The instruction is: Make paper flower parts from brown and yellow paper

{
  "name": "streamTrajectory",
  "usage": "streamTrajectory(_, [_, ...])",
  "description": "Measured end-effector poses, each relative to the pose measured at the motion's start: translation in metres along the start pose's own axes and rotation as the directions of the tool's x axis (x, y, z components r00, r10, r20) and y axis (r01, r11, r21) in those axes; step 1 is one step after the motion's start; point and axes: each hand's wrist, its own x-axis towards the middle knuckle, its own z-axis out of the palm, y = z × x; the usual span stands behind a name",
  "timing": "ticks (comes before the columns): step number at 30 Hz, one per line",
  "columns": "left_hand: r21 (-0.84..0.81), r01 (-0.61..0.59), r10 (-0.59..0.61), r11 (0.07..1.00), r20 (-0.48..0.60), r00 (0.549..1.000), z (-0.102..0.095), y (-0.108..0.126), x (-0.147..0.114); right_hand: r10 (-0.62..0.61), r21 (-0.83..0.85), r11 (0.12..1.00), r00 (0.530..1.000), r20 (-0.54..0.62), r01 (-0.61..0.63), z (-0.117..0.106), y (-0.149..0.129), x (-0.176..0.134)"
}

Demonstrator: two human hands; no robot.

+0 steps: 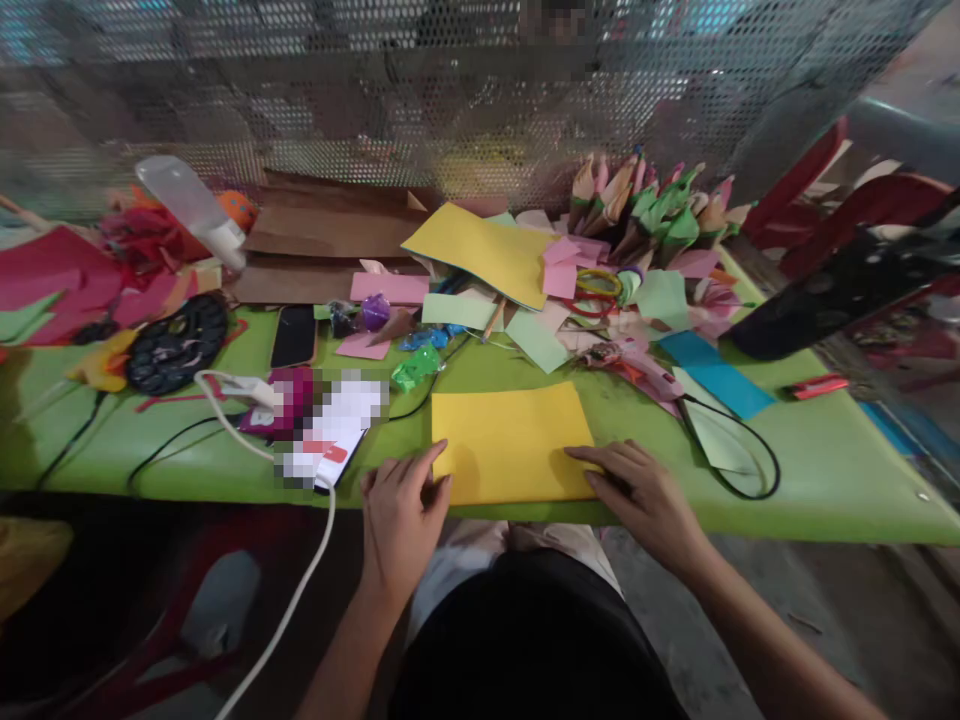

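A yellow sheet of paper (514, 430), perhaps folded, lies flat at the front edge of the green table. My left hand (401, 510) touches its left side, with forefinger and thumb apart near the lower left corner. On the opposite side, my right hand (645, 490) rests its stretched forefinger on the paper and has its thumb by the right edge. Neither hand lifts the sheet. Just left of my left hand is a phone with a lit screen (349, 425). Beyond the sheet, to its right, lies a pink glue gun (649, 370) with a black cord.
Another yellow sheet (480, 250) lies among pink and green paper scraps. Paper cones (660, 205) stand at the back right. A dark phone (294, 337), a clear bottle (187, 205), a blue strip (716, 375) and a red lighter-like object (819, 387) lie about. A white cable (300, 580) hangs over the front edge.
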Motion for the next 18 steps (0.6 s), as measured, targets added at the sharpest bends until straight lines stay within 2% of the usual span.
streamTrajectory(10, [0.002, -0.043, 0.043, 0.999, 0.042, 0.998, -0.003, -0.0009, -0.001, -0.021, -0.015, 1.0, 0.999, 0.025, 0.022, -0.0046, -0.0013, -0.0058])
streamTrajectory(18, [-0.022, -0.018, 0.019, 1.0, 0.064, 0.998, -0.0004, 0.0007, 0.0004, -0.018, -0.023, 1.0, 0.999, 0.032, 0.018, -0.0045, 0.005, -0.0107])
